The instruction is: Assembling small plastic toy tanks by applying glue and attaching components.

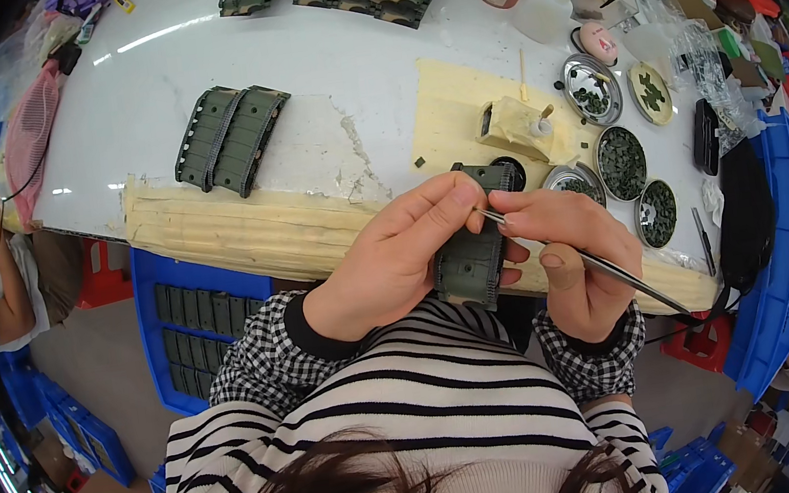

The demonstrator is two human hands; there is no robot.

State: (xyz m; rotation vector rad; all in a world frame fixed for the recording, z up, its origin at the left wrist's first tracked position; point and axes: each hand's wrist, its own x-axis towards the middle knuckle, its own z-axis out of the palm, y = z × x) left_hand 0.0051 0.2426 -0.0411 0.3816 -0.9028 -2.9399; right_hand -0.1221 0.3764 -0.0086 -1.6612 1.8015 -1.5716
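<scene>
A dark green moulded plastic piece with ribbed edges is held up over the table's near edge, in front of my body. My left hand grips it, thumb and index finger pinched near its upper part. In my right hand are slim metal tweezers, their tip meeting the left fingertips over the piece. Whether something tiny sits at the tip cannot be made out. A tan wrap covers one right-hand digit. Right-hand fingers also show behind the piece's right edge.
Round tins of small green parts stand right of my hands, beside a tape-wrapped block. Joined green panels lie left. A blue crate holds more panels below the padded table edge. Another person is at far left.
</scene>
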